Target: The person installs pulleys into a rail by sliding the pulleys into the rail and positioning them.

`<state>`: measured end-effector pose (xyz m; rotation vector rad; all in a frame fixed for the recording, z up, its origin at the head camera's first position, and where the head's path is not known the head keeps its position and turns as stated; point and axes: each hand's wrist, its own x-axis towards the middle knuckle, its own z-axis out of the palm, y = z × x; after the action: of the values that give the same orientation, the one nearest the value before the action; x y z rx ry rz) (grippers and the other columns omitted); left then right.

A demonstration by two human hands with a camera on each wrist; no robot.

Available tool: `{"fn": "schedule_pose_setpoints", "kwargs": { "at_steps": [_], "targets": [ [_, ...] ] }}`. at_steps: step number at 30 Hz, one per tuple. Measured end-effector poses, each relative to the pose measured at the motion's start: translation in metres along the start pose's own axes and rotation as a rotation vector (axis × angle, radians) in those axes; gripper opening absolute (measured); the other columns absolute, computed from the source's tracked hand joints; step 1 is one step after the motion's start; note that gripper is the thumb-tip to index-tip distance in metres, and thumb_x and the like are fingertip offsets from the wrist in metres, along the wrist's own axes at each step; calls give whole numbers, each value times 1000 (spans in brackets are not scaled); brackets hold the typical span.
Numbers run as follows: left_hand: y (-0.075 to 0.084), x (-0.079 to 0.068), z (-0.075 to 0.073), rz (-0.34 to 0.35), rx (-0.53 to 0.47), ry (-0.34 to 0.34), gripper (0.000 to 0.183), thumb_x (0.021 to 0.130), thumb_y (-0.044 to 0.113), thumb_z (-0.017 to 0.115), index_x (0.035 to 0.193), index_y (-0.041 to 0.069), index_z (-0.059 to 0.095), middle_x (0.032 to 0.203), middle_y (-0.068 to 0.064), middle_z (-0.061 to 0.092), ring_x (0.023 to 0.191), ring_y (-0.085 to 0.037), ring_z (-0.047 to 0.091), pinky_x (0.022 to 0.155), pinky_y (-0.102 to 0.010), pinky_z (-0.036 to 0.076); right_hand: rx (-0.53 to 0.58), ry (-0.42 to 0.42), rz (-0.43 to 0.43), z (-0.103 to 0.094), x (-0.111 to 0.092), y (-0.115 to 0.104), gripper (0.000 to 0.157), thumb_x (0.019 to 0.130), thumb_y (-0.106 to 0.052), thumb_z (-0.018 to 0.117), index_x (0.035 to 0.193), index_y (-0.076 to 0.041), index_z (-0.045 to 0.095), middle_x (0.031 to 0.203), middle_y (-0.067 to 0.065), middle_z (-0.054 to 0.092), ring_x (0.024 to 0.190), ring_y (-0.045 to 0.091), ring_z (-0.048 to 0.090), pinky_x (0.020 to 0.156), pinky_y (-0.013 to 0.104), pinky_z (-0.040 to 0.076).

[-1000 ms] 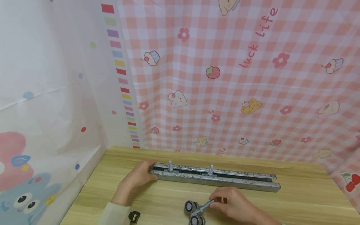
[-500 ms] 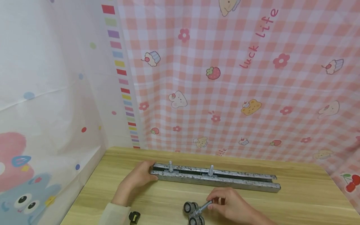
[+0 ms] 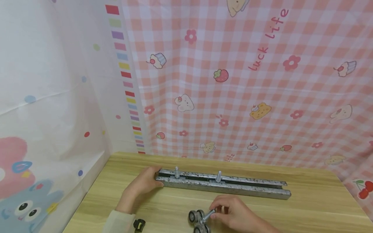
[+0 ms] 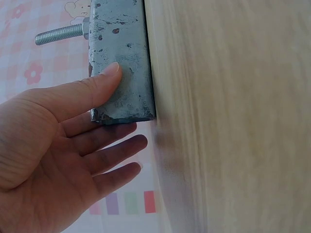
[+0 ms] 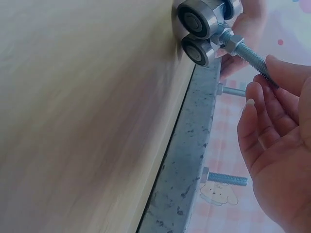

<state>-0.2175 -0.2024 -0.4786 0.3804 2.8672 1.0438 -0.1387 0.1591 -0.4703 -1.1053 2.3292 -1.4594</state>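
A grey, speckled metal channel rail (image 3: 233, 188) lies lengthwise on the table, its slot facing up. Two threaded bolts, a left one (image 3: 176, 172) and a right one (image 3: 218, 177), stand up out of the slot. My left hand (image 3: 147, 181) holds the rail's left end; in the left wrist view the thumb (image 4: 109, 80) presses on its side face and other fingers reach behind. In front of the rail, my right hand (image 3: 233, 212) pinches the threaded stem of a roller trolley (image 5: 199, 24) between thumb and fingers. The trolley's wheels point left, the stem slanting up toward the hand.
The wood-grain table (image 3: 172, 207) meets a pink checked cloth (image 3: 239, 97) behind the rail. A white printed cloth (image 3: 58, 97) hangs along the left side. A small black piece with a yellow mark (image 3: 139, 225) is beside the left sleeve.
My right hand has moved slightly left with the roller trolley, and the stem stands a bit steeper. My left hand and the rail have stayed in place.
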Motion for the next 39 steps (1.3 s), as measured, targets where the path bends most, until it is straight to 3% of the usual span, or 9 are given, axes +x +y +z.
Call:
{"fn": "schedule_pose_setpoints", "kwargs": {
  "at_steps": [10, 17, 22, 29, 36, 39],
  "targets": [
    [0, 0, -1, -4, 6, -5, 56, 81, 5, 89, 132, -5, 66, 124, -16, 71, 118, -35, 65, 106, -54, 52, 16, -55, -112, 9, 7, -8, 11, 100, -14, 72, 110, -12, 77, 102, 1, 75, 83, -1, 60, 61, 24, 58],
    [2, 0, -2, -5, 15, -10, 55, 81, 5, 89, 131, -4, 67, 122, -15, 71, 117, -33, 65, 105, -54, 53, 3, -60, -125, 17, 10, -13, 8, 99, -16, 73, 105, -15, 77, 101, -1, 75, 81, -4, 59, 59, 22, 58],
    [2, 0, -2, -8, 20, -10, 56, 81, 5, 89, 132, -4, 67, 123, -15, 71, 118, -34, 65, 105, -54, 52, -80, -35, -194, 23, 11, -16, 7, 97, -11, 75, 103, -14, 77, 99, -2, 75, 80, -6, 58, 59, 19, 57],
    [1, 0, -1, 0, 6, -3, 54, 80, 4, 89, 129, -2, 68, 119, -12, 72, 114, -31, 66, 103, -53, 54, -203, -35, -279, 26, 11, -18, 6, 99, -12, 73, 104, -14, 76, 100, -6, 74, 87, -6, 63, 69, 10, 55],
    [3, 0, -2, 8, 11, -8, 50, 81, 5, 89, 126, -1, 70, 115, -9, 72, 111, -29, 66, 101, -52, 55, -371, 59, -445, 25, 12, -11, 8, 95, -13, 79, 100, -16, 75, 97, -9, 73, 88, -4, 65, 74, 7, 52],
    [3, -1, -2, 0, 14, -12, 51, 81, 5, 89, 128, -2, 69, 118, -12, 72, 114, -32, 66, 103, -53, 53, -397, 91, -464, 25, 12, -9, 11, 92, -12, 82, 98, -17, 75, 95, -10, 73, 86, -4, 65, 73, 6, 51]
  ]
}}
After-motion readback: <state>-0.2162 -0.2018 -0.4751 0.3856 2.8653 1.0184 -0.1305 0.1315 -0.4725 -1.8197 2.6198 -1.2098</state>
